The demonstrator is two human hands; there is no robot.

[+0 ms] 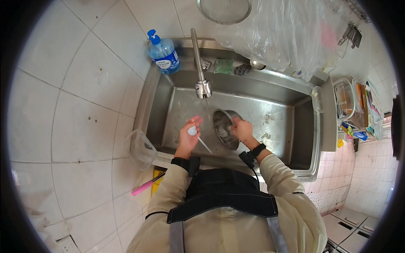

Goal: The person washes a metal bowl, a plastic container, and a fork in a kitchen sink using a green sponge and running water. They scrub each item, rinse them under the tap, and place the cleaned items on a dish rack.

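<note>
Over the left half of the steel sink (278, 101), my left hand (190, 134) holds a small white spoon (192, 130), its thin handle slanting down to the right. My right hand (243, 129) grips the rim of a round metal bowl (228, 126), which is tilted inside the sink. The bowl's inner side looks wet and shiny. Above my left hand hangs the faucet head (203, 89) on a flexible metal neck, with a thin trickle of water below it.
A blue soap pump bottle (164, 55) stands at the back left corner. On the back ledge lie a green scouring pad (223, 66) and a steel wool ball (242, 69). A clear plastic container (141, 150) rests at the left rim. Plastic sheeting (278, 28) hangs behind.
</note>
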